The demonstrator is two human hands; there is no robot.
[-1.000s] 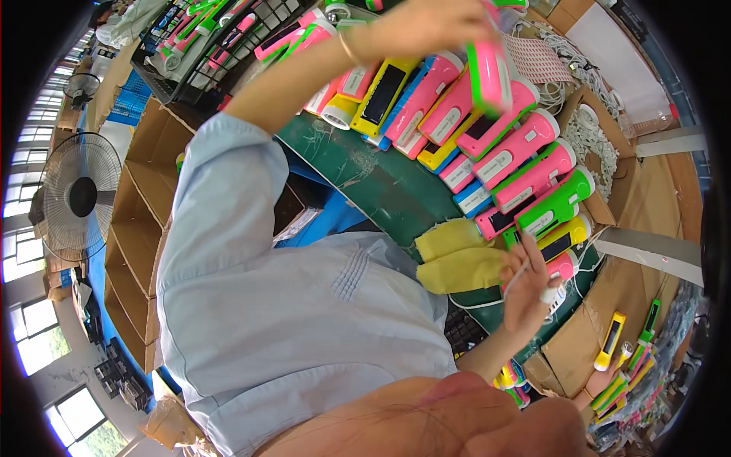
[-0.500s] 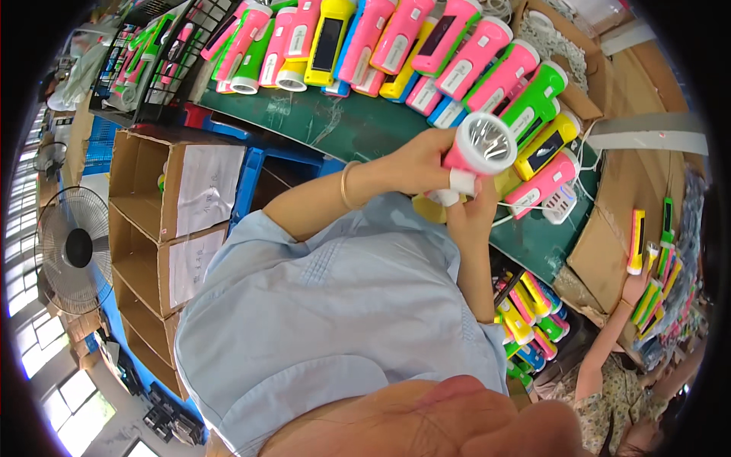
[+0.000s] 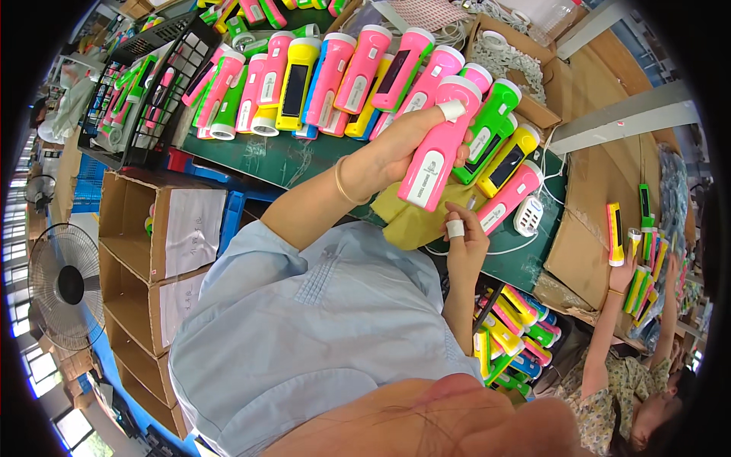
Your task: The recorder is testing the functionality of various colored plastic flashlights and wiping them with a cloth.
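In my left hand, closed around its body, is a pink flashlight with a white head rim and a white label. Its wide end points away from me, and the lens no longer shows. Lower and to the right, my right hand has bent fingers pinched around what looks like the small plug of a white cable; the fingers partly hide it. White tape wraps a digit on each hand. A yellow cloth lies below the flashlight at the table edge.
Rows of coloured flashlights stand on the green table. A white power strip sits at right, near a carton of white parts. A black wire basket and cardboard shelves are left. A co-worker's hand handles flashlights far right.
The flashlight has turned so its lens faces away and its labelled side shows. My hands have moved apart: the left lifted it away, the right dropped lower. The view has shifted.
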